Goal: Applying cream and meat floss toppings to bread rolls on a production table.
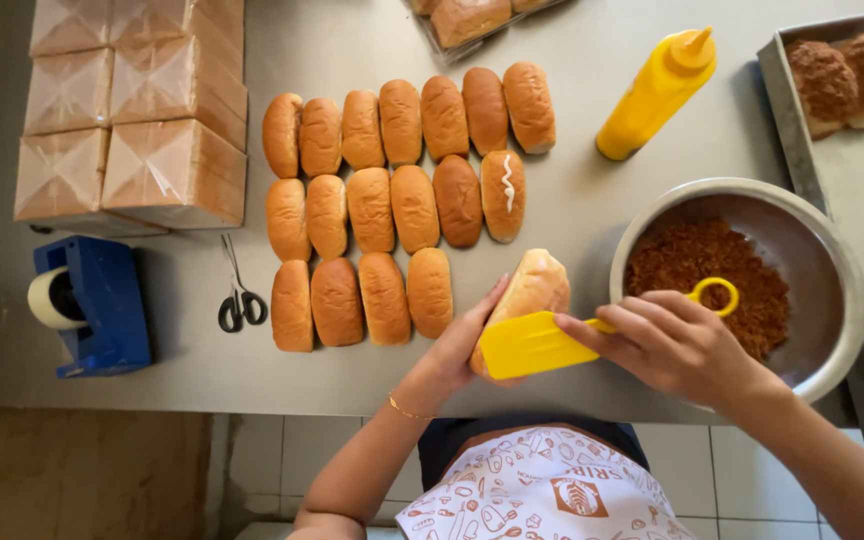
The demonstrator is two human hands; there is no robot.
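Observation:
My left hand (pixel 460 342) grips a long bread roll (pixel 534 285) just above the table's front edge. A yellow plastic spatula (pixel 532 342) lies flat against the lower part of this roll, and my right hand (pixel 667 343) holds it by its ring-ended handle. Three rows of several golden rolls (pixel 392 210) lie on the steel table (pixel 572 60) to the left of the held one. One roll (pixel 503 194) in the middle row has a white squiggle on top.
A steel bowl (pixel 832 250) of brown shredded topping sits at the right. A yellow squeeze bottle (pixel 656 92) lies behind it. A tray (pixel 787 110) holds coated rolls. Wrapped bread loaves (pixel 142 105), black scissors (pixel 240 300) and a blue tape dispenser (pixel 92 305) are at the left.

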